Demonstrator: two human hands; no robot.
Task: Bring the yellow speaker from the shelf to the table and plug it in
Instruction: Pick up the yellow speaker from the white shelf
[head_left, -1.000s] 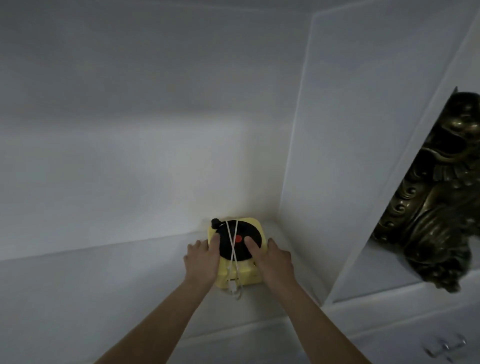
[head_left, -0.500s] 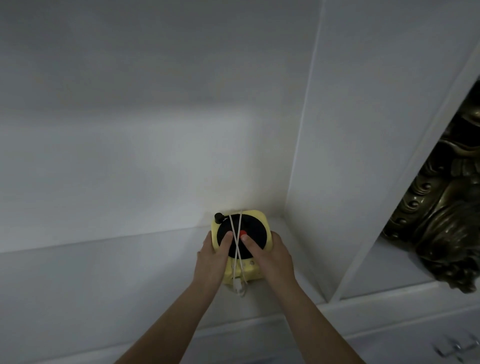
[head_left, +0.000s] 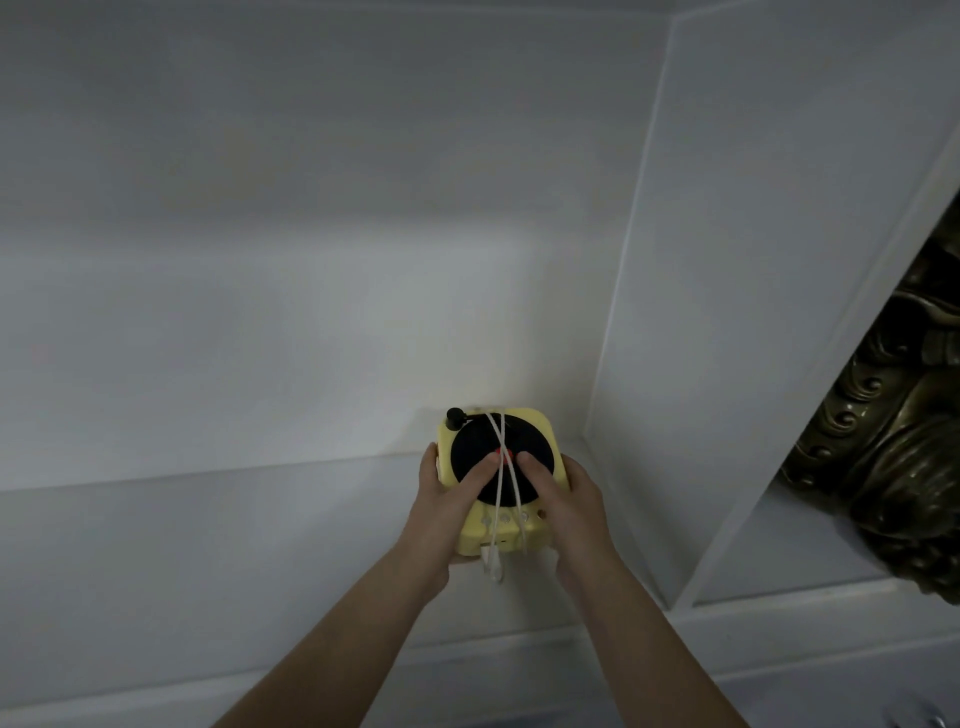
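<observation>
The yellow speaker is a small box shaped like a record player, with a black disc and a red centre on top. A white cable is wound over it, its plug dangling at the front. It sits in the right back corner of a white shelf. My left hand grips its left side with the thumb on the disc. My right hand grips its right side, thumb on the disc too.
A white vertical divider stands just right of the speaker. In the neighbouring compartment sits a dark bronze ornate figure. The shelf's front edge runs below my forearms. A metal handle shows at the bottom right corner.
Both hands have closed further around the speaker's sides, thumbs sliding onto the disc. The view has shifted slightly; the speaker looks a little nearer and tipped toward me.
</observation>
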